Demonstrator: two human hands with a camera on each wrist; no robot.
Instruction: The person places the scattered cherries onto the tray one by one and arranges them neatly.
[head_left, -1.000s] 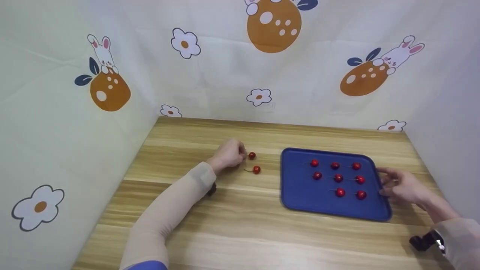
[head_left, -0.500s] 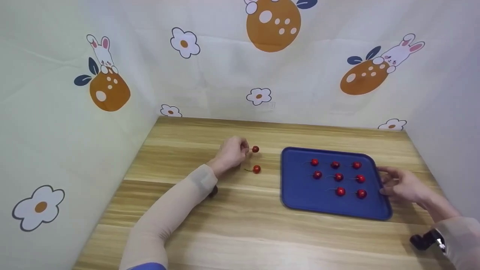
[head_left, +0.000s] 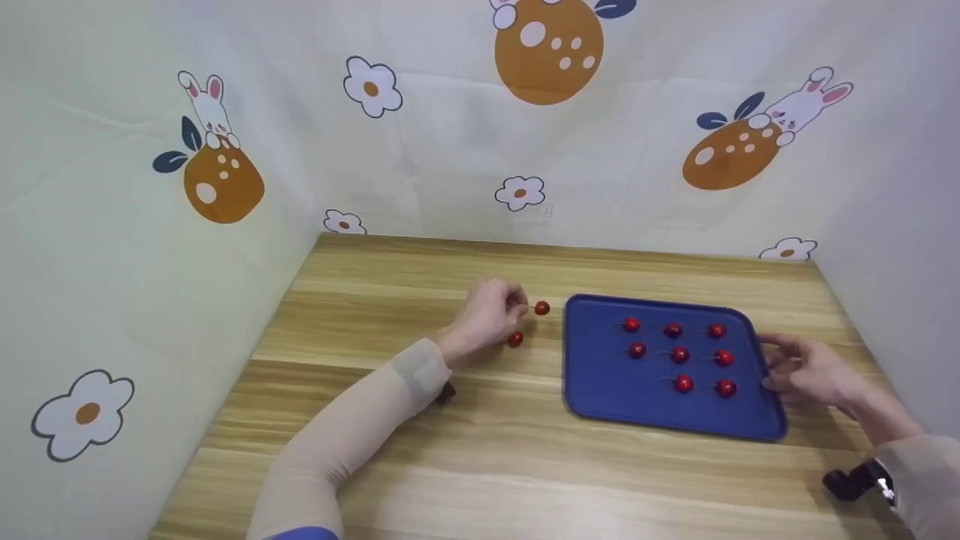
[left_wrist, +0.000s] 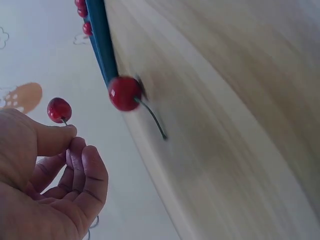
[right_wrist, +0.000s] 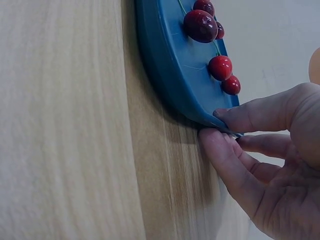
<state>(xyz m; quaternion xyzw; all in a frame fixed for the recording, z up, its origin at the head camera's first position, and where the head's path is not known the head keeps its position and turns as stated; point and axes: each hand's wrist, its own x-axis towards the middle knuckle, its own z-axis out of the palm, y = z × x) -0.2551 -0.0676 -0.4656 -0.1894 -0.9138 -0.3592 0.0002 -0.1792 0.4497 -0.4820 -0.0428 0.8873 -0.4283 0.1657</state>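
A red cherry (head_left: 542,307) hangs off the fingertips of my left hand (head_left: 489,313), which pinches its stem between thumb and forefinger; the left wrist view shows the same cherry (left_wrist: 59,110) clear of the table. Just below that hand lies a second cherry (head_left: 515,339) on the wood, its green stem plain in the left wrist view. On the right, a blue tray (head_left: 600,397) bears several cherries set out in rows, stems pointing left. My right hand (head_left: 810,375) pinches the tray's right rim, with the thumb (right_wrist: 245,115) on top and fingers beneath.
The wooden table (head_left: 450,465) runs up to a pale curtain (head_left: 435,150) printed with oranges, rabbits and flowers, which stands along the back and sides. A strip of bare wood separates the loose cherry from the tray's left rim.
My left hand has lifted a cherry by its stem and carried it rightward, towards the tray. It now partly covers the loose cherry's stem. The right hand and tray stay put.
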